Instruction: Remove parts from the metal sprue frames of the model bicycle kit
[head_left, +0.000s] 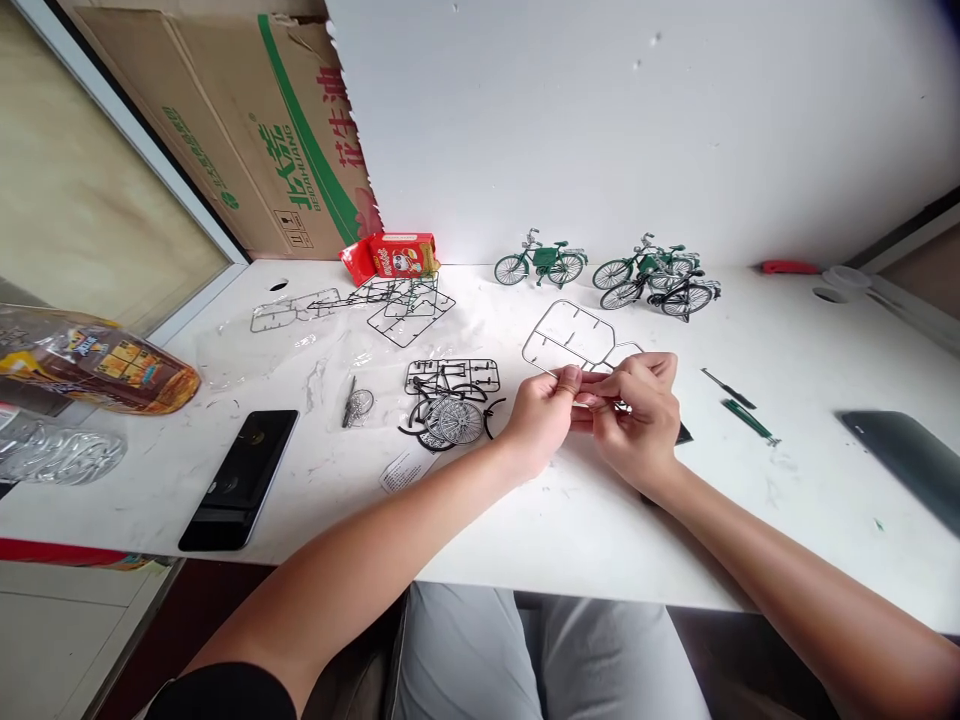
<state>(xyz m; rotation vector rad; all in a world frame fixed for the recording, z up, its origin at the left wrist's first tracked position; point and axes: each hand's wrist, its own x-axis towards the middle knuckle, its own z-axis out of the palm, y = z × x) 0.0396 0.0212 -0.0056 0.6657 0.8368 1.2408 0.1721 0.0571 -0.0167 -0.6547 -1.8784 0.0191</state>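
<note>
Both hands meet over the middle of the white table. My left hand [546, 415] is closed, thumb pressed on the edge of a thin grey plastic frame [574, 335] that sticks out beyond the fingers. Against it, my right hand [637, 415] is closed in a pinch at the same frame's near end; any small part between its fingertips is hidden. A dark flat object [684, 434] shows partly beneath my right hand. Left of the hands lie black bicycle wheels [457, 420] and a black parts frame [491, 376].
Green model bicycles [546, 262] and a black one [679, 297] stand at the back. A red box [405, 256], a phone [240, 480] and bottles [97, 365] are to the left. Right are a thin tool [727, 388], a green piece [750, 421] and a dark device [904, 455].
</note>
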